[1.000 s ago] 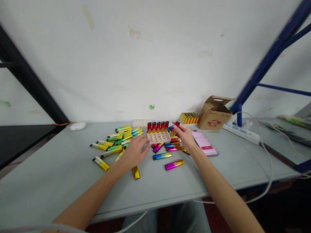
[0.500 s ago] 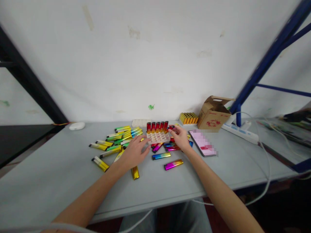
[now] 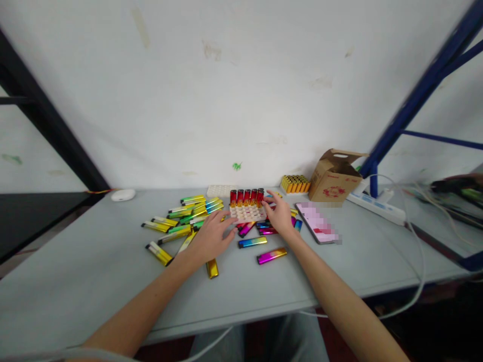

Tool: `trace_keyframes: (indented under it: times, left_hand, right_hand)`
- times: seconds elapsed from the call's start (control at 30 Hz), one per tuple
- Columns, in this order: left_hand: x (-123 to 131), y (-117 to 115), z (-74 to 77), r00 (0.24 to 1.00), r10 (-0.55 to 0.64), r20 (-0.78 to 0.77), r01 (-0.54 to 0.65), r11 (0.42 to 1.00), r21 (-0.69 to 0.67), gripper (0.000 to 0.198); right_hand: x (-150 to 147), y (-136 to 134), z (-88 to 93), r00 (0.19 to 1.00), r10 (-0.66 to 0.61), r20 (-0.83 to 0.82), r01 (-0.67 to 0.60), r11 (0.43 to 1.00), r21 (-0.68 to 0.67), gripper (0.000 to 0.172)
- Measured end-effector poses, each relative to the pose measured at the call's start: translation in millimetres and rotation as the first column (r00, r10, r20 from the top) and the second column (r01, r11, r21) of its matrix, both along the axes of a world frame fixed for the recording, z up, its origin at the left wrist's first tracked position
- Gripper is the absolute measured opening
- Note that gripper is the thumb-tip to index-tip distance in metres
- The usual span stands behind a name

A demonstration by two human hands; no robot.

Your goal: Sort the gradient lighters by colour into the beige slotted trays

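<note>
A pale tray (image 3: 247, 215) with rows of holes stands mid-table, and several red-and-gold lighters (image 3: 240, 198) are upright along its back row. My right hand (image 3: 279, 213) is at the row's right end, thumb and fingers around a red-and-gold lighter (image 3: 260, 197) there; the fingers partly cover it. My left hand (image 3: 215, 234) rests at the tray's left edge with its fingers apart, holding nothing. Under and beside that hand lie many yellow and green lighters (image 3: 181, 230). In front of the tray are a blue-and-yellow lighter (image 3: 252, 242) and a purple-and-gold lighter (image 3: 271, 256).
A second pale tray (image 3: 221, 191) lies by the wall. Farther right, a block of upright orange-yellow lighters (image 3: 295, 185) stands beside an open cardboard box (image 3: 334, 183). A phone (image 3: 317, 223), a power strip (image 3: 377, 207) and a white case (image 3: 123, 195) are also on the table (image 3: 94, 266).
The red-and-gold lighter in my right hand was tilted beside the row; now it is upright at the row's right end. My left hand stays by the tray. The view has shifted slightly.
</note>
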State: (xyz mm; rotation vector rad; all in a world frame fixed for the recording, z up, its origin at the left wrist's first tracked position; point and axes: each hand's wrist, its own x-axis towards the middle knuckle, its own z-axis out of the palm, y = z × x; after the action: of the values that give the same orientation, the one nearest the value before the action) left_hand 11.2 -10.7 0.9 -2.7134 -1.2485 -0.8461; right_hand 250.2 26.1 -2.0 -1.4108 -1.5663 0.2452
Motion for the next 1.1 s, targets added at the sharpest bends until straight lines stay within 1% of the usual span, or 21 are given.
trace_keyframes:
  times: [0.1, 0.23, 0.3, 0.37, 0.4, 0.43, 0.47, 0.5, 0.57, 0.63, 0.7, 0.8, 0.87, 1.0, 1.1]
  left_hand:
    - [0, 1, -0.6, 1.000, -0.007, 0.004, 0.007, 1.000, 0.010, 0.031]
    - [-1, 2, -1.9, 1.000, -0.007, 0.012, 0.007, 1.000, 0.011, 0.031]
    - [-2, 2, -2.7, 1.000, -0.009, 0.020, 0.009, 1.000, 0.018, 0.031]
    - [-3, 3, -3.3, 0.999, -0.005, 0.032, 0.004, 1.000, 0.027, 0.030]
    - [-3, 3, -3.4, 0.999, -0.002, 0.037, 0.001, 1.000, 0.031, 0.029]
    - [-3, 4, -3.2, 0.999, 0.001, 0.040, -0.002, 0.999, 0.034, 0.029]
    - [-3, 4, -2.8, 0.999, 0.002, 0.042, -0.003, 0.999, 0.035, 0.029]
    - [-3, 4, -2.2, 0.999, 0.001, 0.042, -0.003, 0.999, 0.034, 0.029]
    - [-3, 4, -0.2, 0.999, -0.008, 0.049, 0.006, 0.999, 0.033, 0.028]
    - [-3, 4, 2.3, 0.998, -0.015, 0.064, 0.013, 0.999, 0.034, 0.028]
    - [-3, 4, 4.4, 0.997, -0.015, 0.071, 0.013, 0.999, 0.037, 0.030]
    - [-5, 5, 4.4, 0.998, -0.021, 0.052, 0.019, 0.999, 0.037, 0.032]
    - [-5, 7, 1.6, 0.998, -0.045, 0.042, 0.044, 0.999, 0.029, 0.036]
    - [-7, 12, -6.7, 0.997, -0.068, 0.047, 0.068, 0.998, 0.009, 0.046]
    - [-8, 14, -9.9, 0.997, -0.062, 0.035, 0.062, 0.998, -0.002, 0.049]
  right_hand:
    - [1, -2, -0.7, 1.000, 0.002, 0.026, -0.002, 1.000, 0.016, 0.039]
    - [3, -6, 2.9, 1.000, -0.018, 0.018, 0.015, 0.987, 0.162, 0.039]
    - [4, -9, 7.1, 0.998, -0.055, 0.028, 0.047, 0.971, 0.236, 0.035]
    - [4, -15, 12.6, 0.997, -0.054, 0.047, 0.040, 0.963, 0.266, 0.028]
    - [3, -18, 15.5, 0.998, -0.015, 0.058, 0.000, 0.968, 0.251, 0.024]
    - [2, -22, 18.1, 0.996, 0.055, 0.075, -0.070, 0.975, 0.213, 0.023]
    - [1, -25, 20.4, 0.984, 0.147, 0.100, -0.161, 0.974, 0.159, 0.022]
    - [-1, -29, 22.2, 0.959, 0.246, 0.140, -0.261, 0.960, 0.097, 0.023]
    - [-6, -35, 23.7, 0.868, 0.426, 0.254, -0.438, 0.899, -0.012, 0.023]
    - [-11, -40, 22.8, 0.770, 0.526, 0.360, -0.536, 0.840, -0.080, 0.023]
    - [-16, -42, 20.7, 0.721, 0.550, 0.422, -0.563, 0.820, -0.107, 0.025]
    - [-22, -45, 18.7, 0.709, 0.514, 0.482, -0.534, 0.838, -0.108, 0.026]
    - [-24, -47, 19.7, 0.687, 0.514, 0.513, -0.539, 0.835, -0.113, 0.027]
    - [-28, -52, 25.6, 0.625, 0.583, 0.519, -0.617, 0.777, -0.129, 0.030]
    - [-31, -56, 28.9, 0.596, 0.625, 0.505, -0.662, 0.738, -0.132, 0.029]
